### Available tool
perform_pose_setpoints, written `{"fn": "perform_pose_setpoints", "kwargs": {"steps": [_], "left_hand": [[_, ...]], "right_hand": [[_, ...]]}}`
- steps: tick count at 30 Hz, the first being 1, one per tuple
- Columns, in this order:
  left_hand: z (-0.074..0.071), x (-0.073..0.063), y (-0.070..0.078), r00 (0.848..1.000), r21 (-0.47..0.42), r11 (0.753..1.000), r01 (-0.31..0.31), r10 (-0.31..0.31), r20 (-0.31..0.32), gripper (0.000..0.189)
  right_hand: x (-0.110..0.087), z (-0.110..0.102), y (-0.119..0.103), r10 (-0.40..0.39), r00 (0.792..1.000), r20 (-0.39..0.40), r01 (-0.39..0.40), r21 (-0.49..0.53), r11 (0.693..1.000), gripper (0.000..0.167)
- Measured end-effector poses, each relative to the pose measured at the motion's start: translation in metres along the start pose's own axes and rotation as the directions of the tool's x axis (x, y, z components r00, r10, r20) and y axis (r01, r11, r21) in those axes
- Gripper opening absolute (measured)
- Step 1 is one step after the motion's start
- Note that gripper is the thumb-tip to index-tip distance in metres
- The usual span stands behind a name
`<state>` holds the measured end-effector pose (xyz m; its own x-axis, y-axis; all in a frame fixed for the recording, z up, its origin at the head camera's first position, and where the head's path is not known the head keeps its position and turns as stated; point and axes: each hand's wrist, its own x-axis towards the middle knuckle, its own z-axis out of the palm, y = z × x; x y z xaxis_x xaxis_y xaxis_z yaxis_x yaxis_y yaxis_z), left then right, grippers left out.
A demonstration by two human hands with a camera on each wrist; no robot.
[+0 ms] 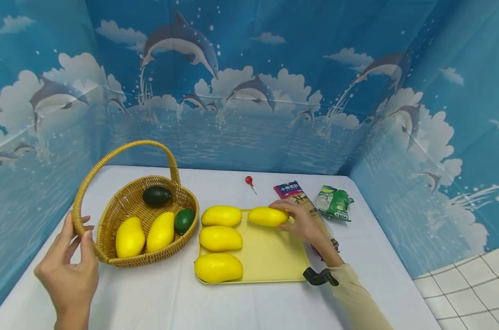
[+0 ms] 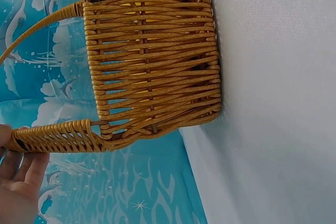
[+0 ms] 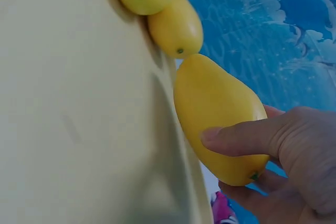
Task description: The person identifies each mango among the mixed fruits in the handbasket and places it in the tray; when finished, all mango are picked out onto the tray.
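My left hand (image 1: 69, 266) grips the handle (image 1: 79, 201) of a woven wicker basket (image 1: 150, 262) on the left. Inside the basket lie two yellow mangoes (image 1: 130, 238) and two dark green avocados (image 1: 156, 196). In the left wrist view, fingers and thumb close round the handle (image 2: 58, 136). My right hand (image 1: 301, 222) holds another mango (image 1: 268, 216) at its right end, over the far edge of a yellow tray (image 1: 270, 261). The right wrist view shows the thumb across this mango (image 3: 215, 108). Three more mangoes (image 1: 220, 239) lie in a column along the tray's left side.
Behind the tray lies a red lollipop (image 1: 249, 180). A long printed packet (image 1: 292, 190) lies partly under the right forearm, with a green packet (image 1: 336, 202) beside it. A dolphin-print curtain (image 1: 241, 128) surrounds the white-covered table (image 1: 150, 298) at the back and sides.
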<state>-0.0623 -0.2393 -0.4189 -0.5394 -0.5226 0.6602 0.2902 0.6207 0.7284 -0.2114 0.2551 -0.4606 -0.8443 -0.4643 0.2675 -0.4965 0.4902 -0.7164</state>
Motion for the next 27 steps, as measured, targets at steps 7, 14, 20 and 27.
{"fn": "perform_pose_setpoints", "kwargs": {"steps": [7, 14, 20, 27], "left_hand": [[0.001, 0.000, 0.001, 1.000, 0.007, 1.000, 0.007, -0.007, -0.001, 0.071], [0.000, 0.000, 0.002, 1.000, 0.015, 1.000, 0.013, -0.013, -0.003, 0.071], [0.000, 0.002, 0.001, 1.000, 0.005, 1.000, 0.009, -0.009, 0.006, 0.071], [0.000, 0.001, 0.002, 1.000, 0.009, 1.000, 0.011, -0.011, 0.001, 0.071]], "right_hand": [[0.004, 0.011, 0.014, -0.028, 0.999, -0.029, 0.026, -0.058, 0.998, 0.060], [0.007, 0.020, 0.019, 0.027, 0.999, -0.045, -0.031, -0.088, 0.996, 0.064], [0.008, 0.024, 0.018, 0.039, 0.997, -0.063, -0.050, -0.177, 0.983, 0.070], [0.008, 0.022, 0.018, -0.034, 0.998, -0.052, 0.019, -0.272, 0.962, 0.075]]}}
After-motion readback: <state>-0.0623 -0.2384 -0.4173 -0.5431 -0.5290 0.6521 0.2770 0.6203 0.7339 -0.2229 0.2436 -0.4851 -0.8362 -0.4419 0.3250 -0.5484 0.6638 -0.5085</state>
